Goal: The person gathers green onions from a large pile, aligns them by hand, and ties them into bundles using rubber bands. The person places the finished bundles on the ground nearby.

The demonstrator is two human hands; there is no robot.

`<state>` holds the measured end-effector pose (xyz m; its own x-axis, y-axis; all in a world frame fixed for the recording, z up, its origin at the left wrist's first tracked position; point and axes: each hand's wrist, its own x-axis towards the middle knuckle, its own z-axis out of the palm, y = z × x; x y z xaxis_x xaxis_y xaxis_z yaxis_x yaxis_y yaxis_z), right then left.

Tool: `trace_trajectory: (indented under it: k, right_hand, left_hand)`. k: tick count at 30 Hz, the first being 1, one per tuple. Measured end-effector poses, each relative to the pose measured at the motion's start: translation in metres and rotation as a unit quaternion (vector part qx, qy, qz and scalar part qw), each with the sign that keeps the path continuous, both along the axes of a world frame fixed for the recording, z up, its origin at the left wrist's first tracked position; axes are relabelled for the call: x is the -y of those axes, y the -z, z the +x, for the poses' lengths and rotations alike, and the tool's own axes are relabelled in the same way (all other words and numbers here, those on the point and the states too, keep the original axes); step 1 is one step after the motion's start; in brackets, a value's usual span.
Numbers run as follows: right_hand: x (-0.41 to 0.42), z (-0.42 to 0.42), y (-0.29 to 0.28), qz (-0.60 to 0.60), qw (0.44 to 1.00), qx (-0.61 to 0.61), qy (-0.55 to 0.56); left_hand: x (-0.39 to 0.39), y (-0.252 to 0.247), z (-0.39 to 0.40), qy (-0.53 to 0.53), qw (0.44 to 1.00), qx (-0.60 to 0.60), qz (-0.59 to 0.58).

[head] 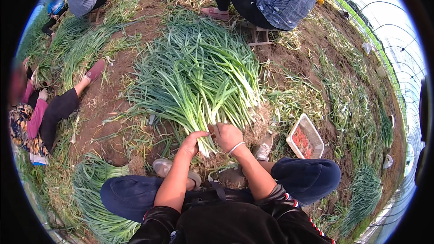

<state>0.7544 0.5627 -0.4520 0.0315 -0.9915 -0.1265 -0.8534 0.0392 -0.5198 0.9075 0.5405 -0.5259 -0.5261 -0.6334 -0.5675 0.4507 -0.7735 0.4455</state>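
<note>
My left hand (192,143) is closed around the white stems of a small bunch of long green alliums (194,117), which look like green onions or leeks. Close to its right, my right hand (228,137), with a light bracelet at the wrist, has its fingers bent at the stems; what lies between them is hidden. The roots of the held bunch point towards me. Just beyond the hands lies a large heap of the same plants (200,61), leaves pointing away, with brown roots (259,118) at its right edge.
A pale plastic basket (317,135) with red ties stands at the right on soil. Another pile of the plants (91,193) lies by my left knee. A co-worker (37,115) sits at the left; others sit ahead, one on a low wooden stool (259,37). Loose leaves litter the ground.
</note>
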Motion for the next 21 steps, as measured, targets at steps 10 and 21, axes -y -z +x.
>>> trace_trajectory:
  k: [10,21]
  right_hand:
    - [0.088,0.056,-0.266,-0.168,0.861,0.441,-0.189]
    - [0.064,0.049,-0.091,-0.128,0.982,0.127,-0.060]
  left_hand:
    - [0.007,0.028,0.004,-0.021,1.000,-0.019,0.006]
    - [-0.011,0.024,-0.004,-0.060,0.997,-0.046,0.033]
